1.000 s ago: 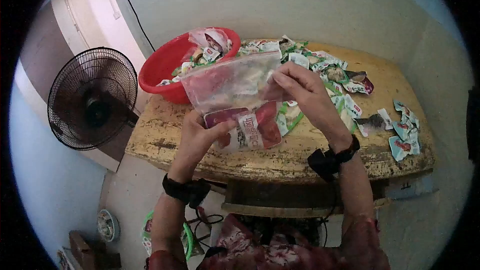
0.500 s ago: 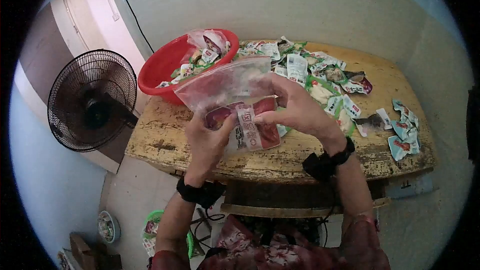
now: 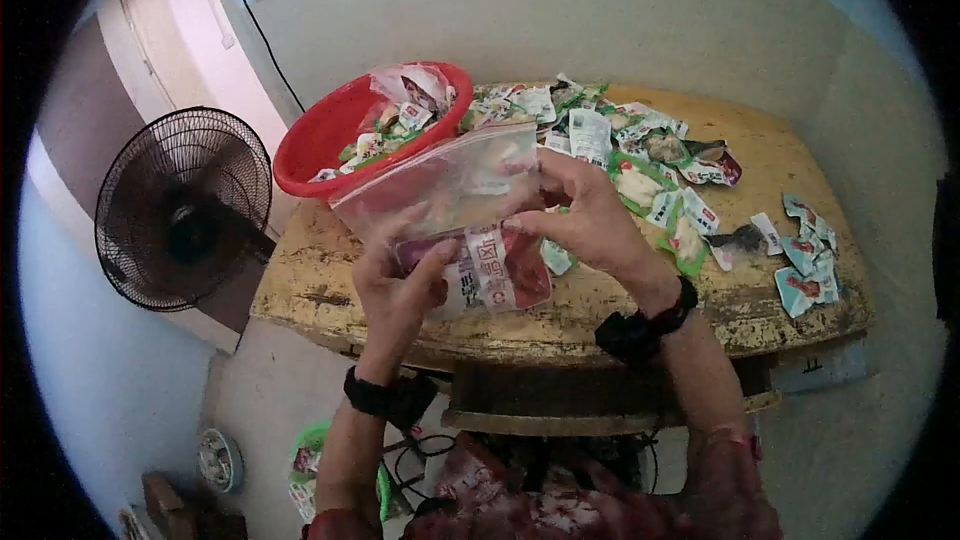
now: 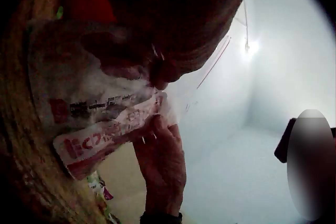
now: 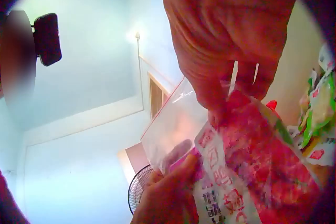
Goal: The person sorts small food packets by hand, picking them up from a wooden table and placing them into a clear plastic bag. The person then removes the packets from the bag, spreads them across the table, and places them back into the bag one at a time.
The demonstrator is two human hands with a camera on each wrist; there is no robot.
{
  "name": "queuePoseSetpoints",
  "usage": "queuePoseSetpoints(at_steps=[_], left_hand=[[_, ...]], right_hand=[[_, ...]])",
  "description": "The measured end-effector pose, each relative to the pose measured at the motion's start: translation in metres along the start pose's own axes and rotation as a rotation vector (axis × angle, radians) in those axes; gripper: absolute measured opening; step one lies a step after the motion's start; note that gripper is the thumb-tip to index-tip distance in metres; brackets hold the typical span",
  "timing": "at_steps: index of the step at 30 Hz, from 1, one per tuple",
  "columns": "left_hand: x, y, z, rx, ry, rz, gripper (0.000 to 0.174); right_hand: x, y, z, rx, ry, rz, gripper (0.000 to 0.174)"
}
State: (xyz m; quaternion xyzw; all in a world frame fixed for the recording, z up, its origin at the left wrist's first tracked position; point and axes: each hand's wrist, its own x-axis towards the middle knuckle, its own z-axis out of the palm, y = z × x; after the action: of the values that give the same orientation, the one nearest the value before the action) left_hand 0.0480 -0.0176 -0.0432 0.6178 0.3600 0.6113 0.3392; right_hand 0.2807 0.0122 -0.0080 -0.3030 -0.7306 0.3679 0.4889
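A clear zip bag is held over the table's front half, its upper part slanting up to the right. A red and purple packet with a white printed band shows in its lower part. The left hand grips the bag's left side, thumb over the packet. On the right side the right hand pinches bag and packet between thumb and fingers. In the right wrist view the right hand holds the packet's upper edge. The left wrist view is dark; the printed band shows between both hands.
Behind the bag, a red basin holds packets. More packets spread over the yellow worn table, with blue-white ones at the right. A fan stands left; a green basket is on the floor.
The right hand has come down from the bag's top right corner to the packet's upper right. The bag's top edge has dropped, and both hands have shifted slightly left over the last half second.
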Motion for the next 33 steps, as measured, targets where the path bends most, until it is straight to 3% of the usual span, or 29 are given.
queuePoseSetpoints(at_steps=[3, 7, 11, 15, 20, 25, 29, 33], left_hand=[[0.002, 0.01, -0.002, 0.043, 0.005, -0.007, 0.036], [0.005, 0.019, -0.01, -0.049, 0.026, -0.068, 0.025], [0.008, 0.029, -0.012, 0.104, 0.042, 0.071, 0.02], [0.01, 0.038, -0.018, 0.119, 0.016, 0.044, 0.022], [0.015, 0.032, -0.021, 0.011, 0.014, -0.124, 0.025], [0.021, 0.04, -0.017, -0.028, 0.047, -0.116, 0.026], [0.026, 0.026, -0.017, -0.027, 0.053, -0.168, 0.026], [0.029, 0.037, -0.02, 0.081, -0.05, -0.261, 0.036]], right_hand=[[0.002, -0.01, -0.002, 0.122, -0.053, 0.092, 0.038], [0.001, -0.013, -0.006, 0.037, 0.043, 0.054, 0.02], [0.002, -0.012, -0.008, -0.076, 0.13, -0.029, 0.011], [0.0, -0.023, -0.011, -0.047, 0.149, -0.081, 0.014], [0.002, -0.012, -0.021, -0.092, 0.113, 0.046, 0.019], [0.002, -0.017, -0.019, -0.035, 0.218, 0.171, 0.024], [0.001, -0.006, -0.025, -0.071, 0.202, 0.178, 0.018], [-0.001, 0.009, -0.031, -0.013, 0.098, 0.27, 0.035]])
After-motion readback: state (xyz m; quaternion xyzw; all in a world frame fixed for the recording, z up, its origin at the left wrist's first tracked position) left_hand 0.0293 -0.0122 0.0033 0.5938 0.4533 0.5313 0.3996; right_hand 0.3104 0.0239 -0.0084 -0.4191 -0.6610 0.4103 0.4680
